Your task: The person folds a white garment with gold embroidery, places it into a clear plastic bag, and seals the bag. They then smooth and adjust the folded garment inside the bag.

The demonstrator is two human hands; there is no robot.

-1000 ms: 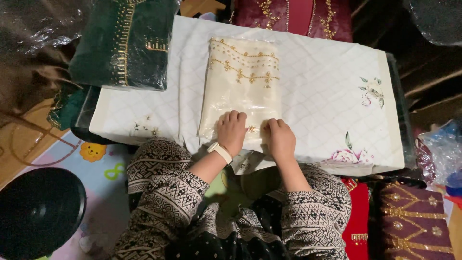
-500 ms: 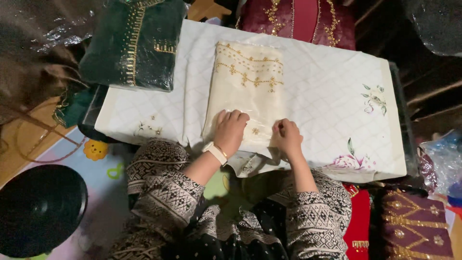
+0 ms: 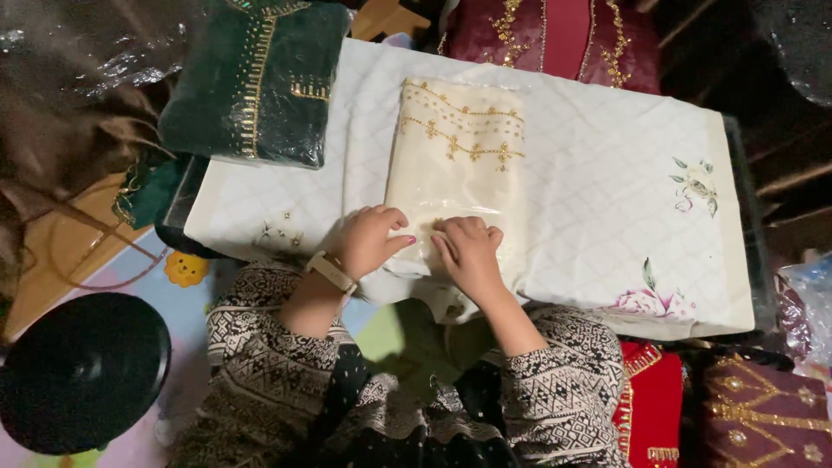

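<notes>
White quilted cloth (image 3: 598, 199), printed with small flowers at its right edge, covers a low table in a dim, crowded spot. On the cloth's middle lies a cream garment packet (image 3: 459, 165), a flat folded fabric with gold embroidery across its far part, sealed in clear plastic. Both hands rest on the packet's near end: the left hand (image 3: 368, 241), with a pale watch strap at the wrist, lies palm down with fingers loosely curled on the plastic, and the right hand (image 3: 468, 251) sits just beside it, fingers bent and pressing on the near edge. Neither hand lifts anything. At the far left a dark green embroidered packet (image 3: 256, 82) overlaps the cloth's corner. A maroon embroidered packet (image 3: 555, 39) lies beyond the far edge, and a black round object (image 3: 82, 373) sits on the floor at near left.
</notes>
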